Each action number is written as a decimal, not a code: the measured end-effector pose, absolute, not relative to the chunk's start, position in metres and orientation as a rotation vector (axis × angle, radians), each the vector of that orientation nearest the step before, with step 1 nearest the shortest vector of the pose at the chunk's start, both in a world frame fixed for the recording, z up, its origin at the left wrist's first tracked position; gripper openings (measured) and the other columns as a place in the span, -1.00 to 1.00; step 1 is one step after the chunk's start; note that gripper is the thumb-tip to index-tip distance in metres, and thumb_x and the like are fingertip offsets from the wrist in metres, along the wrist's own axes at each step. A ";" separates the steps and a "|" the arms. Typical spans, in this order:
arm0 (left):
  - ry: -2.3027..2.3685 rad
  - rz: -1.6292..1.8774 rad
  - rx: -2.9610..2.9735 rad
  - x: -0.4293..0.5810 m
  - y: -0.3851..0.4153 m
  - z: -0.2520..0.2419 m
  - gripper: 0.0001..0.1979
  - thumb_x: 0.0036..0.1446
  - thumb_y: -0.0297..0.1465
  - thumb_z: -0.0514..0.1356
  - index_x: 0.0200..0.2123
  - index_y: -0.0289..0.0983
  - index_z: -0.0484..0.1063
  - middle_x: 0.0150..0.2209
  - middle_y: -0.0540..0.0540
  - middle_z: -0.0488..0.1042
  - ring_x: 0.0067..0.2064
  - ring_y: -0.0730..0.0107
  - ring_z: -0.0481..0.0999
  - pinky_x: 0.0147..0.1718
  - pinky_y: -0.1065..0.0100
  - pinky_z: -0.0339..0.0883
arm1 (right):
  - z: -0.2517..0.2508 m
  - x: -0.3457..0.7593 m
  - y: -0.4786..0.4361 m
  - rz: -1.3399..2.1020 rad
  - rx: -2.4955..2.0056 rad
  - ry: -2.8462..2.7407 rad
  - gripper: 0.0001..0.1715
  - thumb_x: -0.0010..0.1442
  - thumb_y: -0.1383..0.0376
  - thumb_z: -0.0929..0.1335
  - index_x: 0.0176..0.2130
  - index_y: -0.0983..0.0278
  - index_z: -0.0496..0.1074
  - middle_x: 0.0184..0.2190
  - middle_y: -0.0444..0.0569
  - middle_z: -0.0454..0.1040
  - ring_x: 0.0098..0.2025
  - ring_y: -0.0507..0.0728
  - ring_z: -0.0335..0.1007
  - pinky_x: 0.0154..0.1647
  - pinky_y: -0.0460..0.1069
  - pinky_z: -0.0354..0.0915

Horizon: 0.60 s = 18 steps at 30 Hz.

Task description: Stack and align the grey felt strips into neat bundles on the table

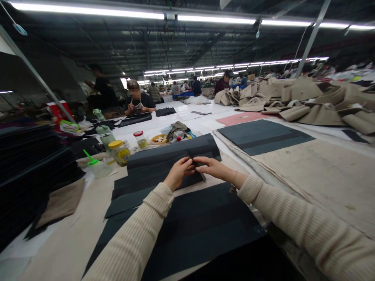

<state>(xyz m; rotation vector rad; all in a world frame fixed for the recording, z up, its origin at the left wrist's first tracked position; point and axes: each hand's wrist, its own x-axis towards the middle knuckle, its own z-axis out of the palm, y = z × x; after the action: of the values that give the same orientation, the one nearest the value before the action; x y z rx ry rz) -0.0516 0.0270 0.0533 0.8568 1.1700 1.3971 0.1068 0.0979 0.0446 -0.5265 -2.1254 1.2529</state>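
Dark blue-green fabric panels lie overlapped on the table, a large front panel [205,222] nearest me and a folded one [172,150] behind. Over the folded panel's right part, my left hand [180,171] and my right hand [212,167] meet with fingertips nearly touching. Both hands are closed in a pinch around a small dark piece [192,166], whose shape is mostly hidden by the fingers. A thin, narrow strip or edge shows just below my right fingers.
Jars [119,152] and a green-tipped bottle [98,167] stand left. A dark fabric stack [32,175] rises at far left. Another panel [263,136] lies right, before heaped beige pieces [304,91]. A person [139,99] sits across the table.
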 end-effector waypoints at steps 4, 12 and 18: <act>1.097 1.395 0.808 -0.059 0.017 0.053 -0.82 0.04 -0.45 0.18 -0.22 -0.29 0.39 -0.25 -0.10 0.44 -0.35 0.51 0.46 -0.41 0.49 0.40 | 0.045 0.100 0.096 1.304 -0.534 -2.085 -0.45 -0.03 0.28 0.35 0.00 0.28 0.33 0.03 0.03 0.32 0.08 0.18 0.20 0.14 0.14 0.08; 1.113 1.476 0.727 -0.054 0.014 0.048 -0.96 0.04 -0.53 0.14 -0.41 -0.31 0.33 -0.45 0.01 0.39 -0.47 0.59 0.43 -0.48 0.54 0.40 | 0.042 0.085 0.083 1.035 -0.657 -2.050 -0.36 -0.10 0.22 0.40 0.01 0.26 0.32 -0.02 0.05 0.34 0.00 0.20 0.26 0.05 0.11 0.17; 1.203 1.431 0.746 -0.058 0.005 0.049 -0.96 0.08 -0.52 0.10 -0.41 -0.31 0.28 -0.43 -0.04 0.43 -0.43 0.53 0.48 -0.49 0.52 0.40 | 0.043 0.090 0.104 0.944 -0.749 -2.100 -0.60 0.06 0.38 0.18 -0.15 0.21 0.45 -0.31 -0.15 0.48 -0.21 0.12 0.37 -0.10 0.02 0.26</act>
<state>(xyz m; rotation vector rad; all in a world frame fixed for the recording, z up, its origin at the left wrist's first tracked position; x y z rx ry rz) -0.0580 0.0054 0.0487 0.7465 1.2029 1.4311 0.0898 0.1036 0.0430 -0.7494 -2.0997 0.9444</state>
